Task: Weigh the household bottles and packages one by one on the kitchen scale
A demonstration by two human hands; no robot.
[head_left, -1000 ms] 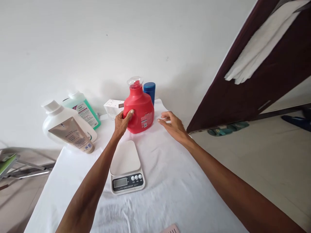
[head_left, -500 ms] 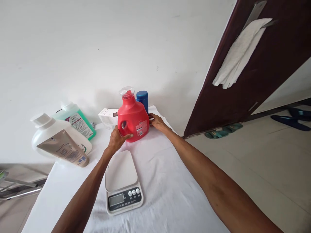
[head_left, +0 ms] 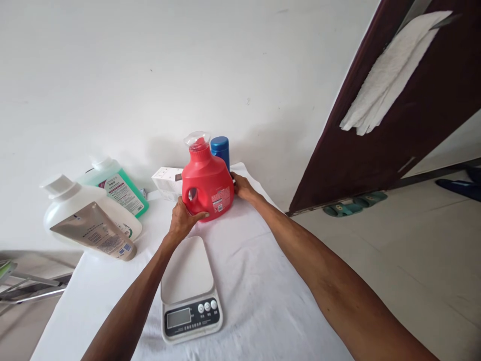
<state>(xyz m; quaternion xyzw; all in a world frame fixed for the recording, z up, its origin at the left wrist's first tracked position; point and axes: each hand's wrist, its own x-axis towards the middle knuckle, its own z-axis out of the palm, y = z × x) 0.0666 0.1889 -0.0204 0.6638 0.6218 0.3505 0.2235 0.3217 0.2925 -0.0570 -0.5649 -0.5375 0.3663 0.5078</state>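
A red laundry detergent bottle (head_left: 205, 183) with a clear cap stands upright on the white-clothed table, near the wall. My left hand (head_left: 183, 216) grips its lower left side below the handle, thumb across the front. Against the bottle's right side is my right hand (head_left: 243, 188), its fingers partly hidden behind the bottle. A blue-capped container (head_left: 220, 148) stands just behind, mostly covered by the red bottle. In front of the bottle, nearer to me, lies a white digital scale (head_left: 190, 276) with its display blank.
At the left are a large white bottle (head_left: 62, 210), a brown tube (head_left: 93, 231) leaning on it and a green liquid bottle (head_left: 130, 193). A white box (head_left: 167, 181) sits behind my left hand. The wall borders the table's back; a dark door (head_left: 338, 165) is at the right.
The red bottle has turned slightly and its base has shifted a little to the right. My right hand has closed in against its side. The camera view has shifted slightly.
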